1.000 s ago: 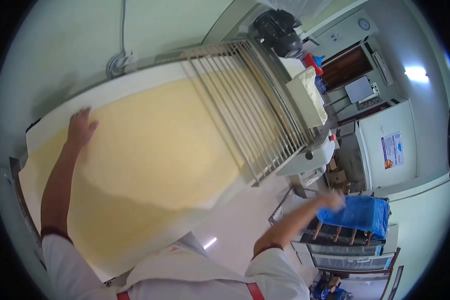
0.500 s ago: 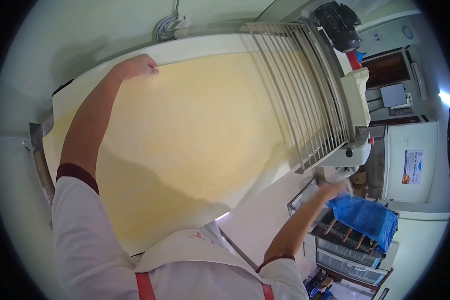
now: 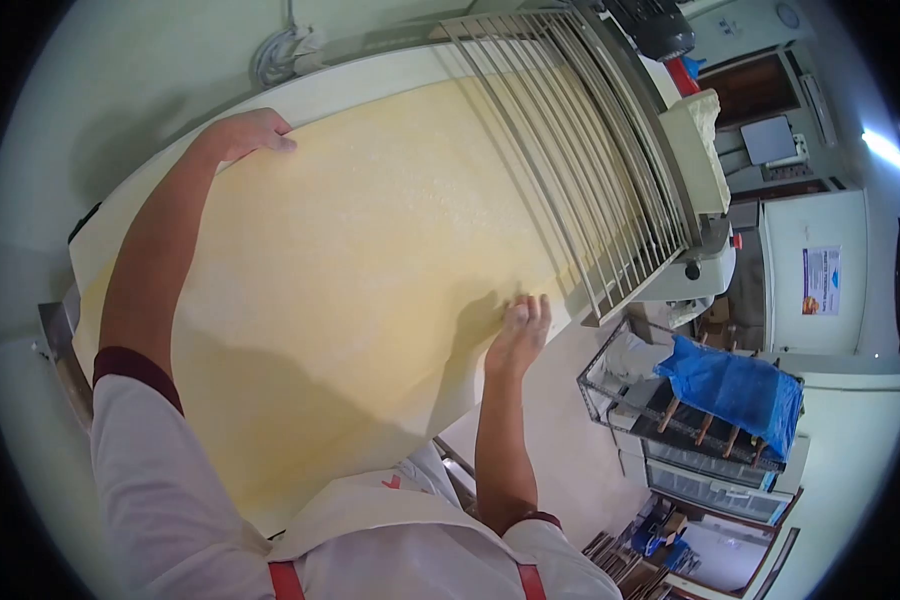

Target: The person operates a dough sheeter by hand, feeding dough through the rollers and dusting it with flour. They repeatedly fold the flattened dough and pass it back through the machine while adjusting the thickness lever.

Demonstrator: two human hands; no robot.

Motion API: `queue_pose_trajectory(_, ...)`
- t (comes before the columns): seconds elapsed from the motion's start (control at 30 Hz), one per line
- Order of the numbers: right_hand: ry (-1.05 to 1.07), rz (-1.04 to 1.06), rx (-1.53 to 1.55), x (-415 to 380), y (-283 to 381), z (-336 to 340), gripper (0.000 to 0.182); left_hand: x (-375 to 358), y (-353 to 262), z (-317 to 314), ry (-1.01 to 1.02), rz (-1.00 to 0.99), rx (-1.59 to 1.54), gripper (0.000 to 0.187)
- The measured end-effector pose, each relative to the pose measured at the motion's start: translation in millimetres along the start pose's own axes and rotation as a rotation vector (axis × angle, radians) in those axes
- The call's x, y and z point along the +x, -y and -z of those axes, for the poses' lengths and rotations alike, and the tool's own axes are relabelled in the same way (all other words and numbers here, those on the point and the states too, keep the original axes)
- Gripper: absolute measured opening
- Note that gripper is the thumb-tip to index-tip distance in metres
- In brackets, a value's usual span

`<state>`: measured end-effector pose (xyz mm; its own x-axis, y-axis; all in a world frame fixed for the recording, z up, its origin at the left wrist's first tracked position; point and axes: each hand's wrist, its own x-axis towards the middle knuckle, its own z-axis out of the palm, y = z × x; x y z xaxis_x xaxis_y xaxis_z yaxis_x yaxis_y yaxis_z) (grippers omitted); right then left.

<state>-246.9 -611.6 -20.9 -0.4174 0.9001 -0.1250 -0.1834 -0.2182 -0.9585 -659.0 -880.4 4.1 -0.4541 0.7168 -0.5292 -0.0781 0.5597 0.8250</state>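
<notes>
A wide, pale yellow sheet of dough [image 3: 370, 230] covers most of the white belt [image 3: 370, 72] of a dough sheeter. My left hand [image 3: 245, 133] is at the sheet's far edge, toward the wall, with fingers and thumb closed around that edge. Over the near edge, close to the guard, my right hand [image 3: 518, 335] has its fingers apart and slightly bent, holding nothing visible. Its shadow falls on the dough beside it. Small pale specks dot the surface between the hands.
A metal bar guard [image 3: 570, 160] spans the belt on the right, with a dark motor [image 3: 650, 28] behind it. A rack with a blue plastic cover [image 3: 735, 390] stands beyond the machine. Coiled cable [image 3: 273, 58] hangs on the wall.
My right hand has swung from out beyond the machine, near the rack, back over the near edge of the dough. Pale specks now show on the sheet. My left hand keeps its place at the edge.
</notes>
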Motion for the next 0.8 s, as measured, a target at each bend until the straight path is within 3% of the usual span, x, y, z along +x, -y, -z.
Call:
queue_pose_trajectory(0.1, 0.167, 0.182, -1.320, -48, 35, -21, 0.065, 6, -4, 1, 0.019, 0.006, 0.020, 0.032)
queue_pose_trajectory(0.13, 0.090, 0.093, -1.508, -43, 28, -17, 0.065, 10, -5, 2, 0.022, 0.014, 0.027, 0.032)
queue_pose_trajectory(0.23, 0.257, 0.187, -0.954, 9, 13, -8, 0.064, 26, -7, -1, 0.062, 0.009, 0.017, 0.034)
queue_pose_trajectory(0.27, 0.082, 0.159, -0.409, 26, 1, 0, 0.059, 29, -7, -1, 0.067, 0.001, 0.003, 0.035)
queue_pose_trajectory(0.37, 0.014, -0.106, 0.457, 29, -4, 12, 0.053, 33, -8, -3, 0.049, 0.022, -0.050, 0.034)
queue_pose_trajectory(0.4, -0.159, -0.238, 0.514, 9, 10, -1, 0.041, 34, -9, 0, 0.050, 0.022, -0.015, 0.033)
queue_pose_trajectory(0.53, 0.441, -0.240, -0.885, -22, 24, -22, 0.029, 39, -23, -9, 0.025, -0.064, 0.206, 0.031)
queue_pose_trajectory(0.57, 0.450, -0.204, -0.748, -11, 36, -6, 0.028, 42, -28, -9, 0.000, -0.113, 0.284, 0.031)
queue_pose_trajectory(0.67, 0.450, -0.121, -0.400, 25, 49, 23, 0.024, 68, -36, 10, -0.063, -0.242, -0.012, 0.035)
queue_pose_trajectory(0.8, 0.155, -0.143, -0.331, 11, 42, 9, 0.023, 102, -35, -15, -0.063, -0.327, -0.161, 0.030)
